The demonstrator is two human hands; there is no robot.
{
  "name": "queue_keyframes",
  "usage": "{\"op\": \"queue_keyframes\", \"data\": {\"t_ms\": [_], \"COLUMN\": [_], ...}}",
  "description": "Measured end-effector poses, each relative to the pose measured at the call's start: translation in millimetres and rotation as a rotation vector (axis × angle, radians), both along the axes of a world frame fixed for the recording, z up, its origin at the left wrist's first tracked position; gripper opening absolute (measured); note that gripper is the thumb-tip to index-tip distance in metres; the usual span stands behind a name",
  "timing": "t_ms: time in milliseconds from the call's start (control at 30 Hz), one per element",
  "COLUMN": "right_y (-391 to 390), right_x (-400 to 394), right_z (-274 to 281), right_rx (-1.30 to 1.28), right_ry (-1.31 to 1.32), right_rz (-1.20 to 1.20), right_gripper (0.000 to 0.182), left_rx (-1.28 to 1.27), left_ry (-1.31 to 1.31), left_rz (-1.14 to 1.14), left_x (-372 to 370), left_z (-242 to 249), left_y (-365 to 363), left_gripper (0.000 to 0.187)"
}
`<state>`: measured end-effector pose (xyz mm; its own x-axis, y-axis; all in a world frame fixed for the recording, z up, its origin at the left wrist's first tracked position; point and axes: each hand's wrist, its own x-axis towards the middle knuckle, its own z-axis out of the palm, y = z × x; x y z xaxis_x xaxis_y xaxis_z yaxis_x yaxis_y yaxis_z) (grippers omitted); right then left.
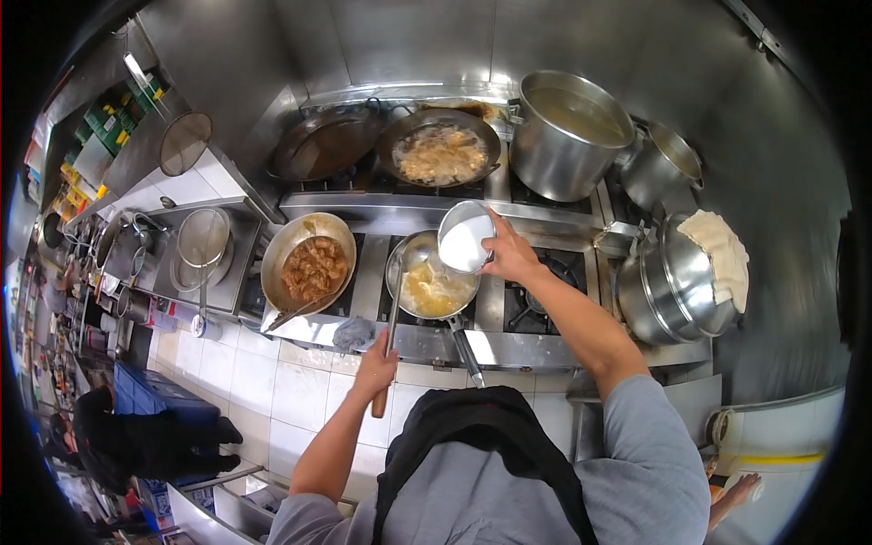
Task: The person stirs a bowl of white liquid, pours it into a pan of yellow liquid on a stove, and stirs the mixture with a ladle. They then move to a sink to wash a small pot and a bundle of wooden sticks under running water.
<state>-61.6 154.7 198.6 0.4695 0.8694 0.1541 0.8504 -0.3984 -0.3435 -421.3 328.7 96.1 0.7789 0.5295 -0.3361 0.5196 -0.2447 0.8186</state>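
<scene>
My right hand grips a metal bowl by its right side, tilted over the far rim of a long-handled pan. Something smooth and white lies in the bowl. In the pan is a yellowish, wet-looking mixture. Closed round the wooden grip of a long metal-shafted cooking utensil is my left hand. The utensil's shaft runs up to the pan's left side, and its working end does not show clearly. The pan's black handle points toward my body.
Left of the pan stands a wide pan of browned, sauced pieces, a grey cloth near it. Behind, a wok of bubbling oil sits between a dark wok and a tall stockpot. A person in black is at far left.
</scene>
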Motion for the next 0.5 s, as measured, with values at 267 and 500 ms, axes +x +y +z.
{"op": "queue_keyframes", "data": {"t_ms": [267,500], "right_y": [5.3,7.5], "right_x": [-0.1,-2.5], "right_z": [2.4,8.1], "right_rx": [0.05,0.037], "right_ry": [-0.02,-0.013], "right_rz": [0.033,0.03], "right_gripper": [0.041,0.043], "left_rx": [-0.962,-1.519], "left_ry": [-0.149,-0.207], "left_rz": [0.249,0.373], "left_x": [21.9,13.6], "left_z": [1.3,53.9], "left_y": [-43.8,-19.5], "left_gripper": [0.057,0.008]}}
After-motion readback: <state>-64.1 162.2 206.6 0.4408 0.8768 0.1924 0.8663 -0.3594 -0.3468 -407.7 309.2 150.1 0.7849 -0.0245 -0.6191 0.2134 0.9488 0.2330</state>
